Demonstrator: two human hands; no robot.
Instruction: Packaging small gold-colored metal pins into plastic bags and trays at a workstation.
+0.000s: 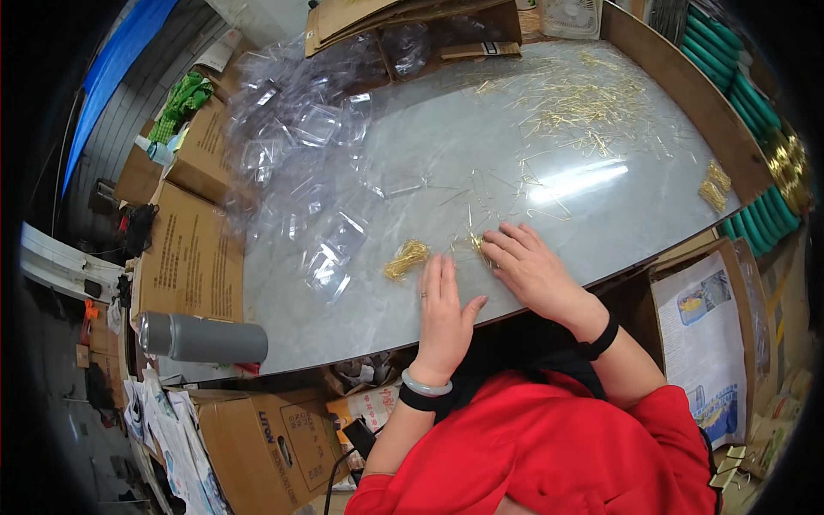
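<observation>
My left hand (445,313) lies on the grey tabletop with its fingers stretched out flat and the thumb apart. Just left of its fingertips rests a bundle of thin gold wire pieces (407,260). Fingers extended, my right hand (530,266) reaches over the table at the near edge. Beside and partly beneath its fingertips are a few more gold wire pieces (474,244); the fingers hide part of them. Several loose gold wires (549,202) are scattered beyond the hands.
A heap of clear plastic boxes (318,129) covers the table's left side. Gold wires (592,99) spread across the far right, with small bundles (714,186) at the right edge. A grey bottle (206,338) lies at the near left. Cardboard (687,103) borders the right side.
</observation>
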